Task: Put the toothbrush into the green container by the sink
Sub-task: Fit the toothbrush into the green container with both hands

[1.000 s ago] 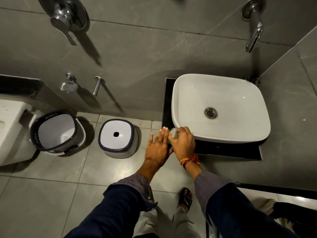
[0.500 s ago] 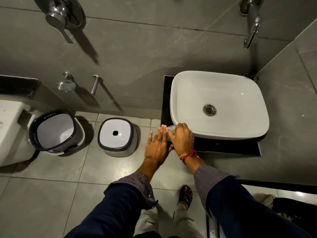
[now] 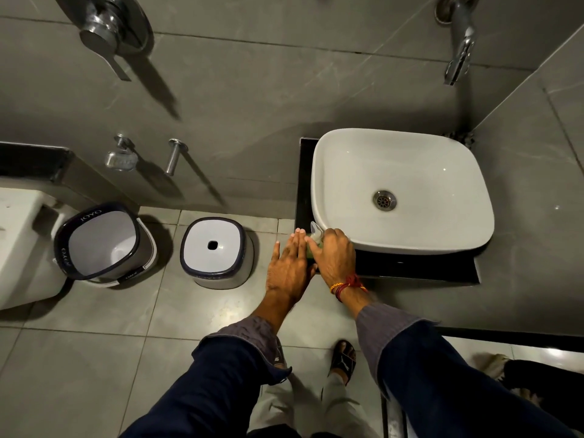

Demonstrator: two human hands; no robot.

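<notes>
The green container (image 3: 310, 253) stands on the black counter (image 3: 410, 267) at the sink's front left corner, mostly hidden between my hands. A clear plastic piece (image 3: 316, 230) sticks up at its top. My right hand (image 3: 335, 254) is curled around the container from the right. My left hand (image 3: 289, 267) lies flat against its left side, fingers straight and together. No toothbrush is visible; my hands may be hiding it.
A white basin (image 3: 401, 188) with a drain sits on the counter, under a wall tap (image 3: 459, 55). On the floor to the left stand a white stool (image 3: 216, 251) and an open bin (image 3: 101, 241). A toilet (image 3: 22, 241) is at the far left.
Both hands stay on the container by the sink corner. The clear piece at its top shows a little more above my right hand's fingers.
</notes>
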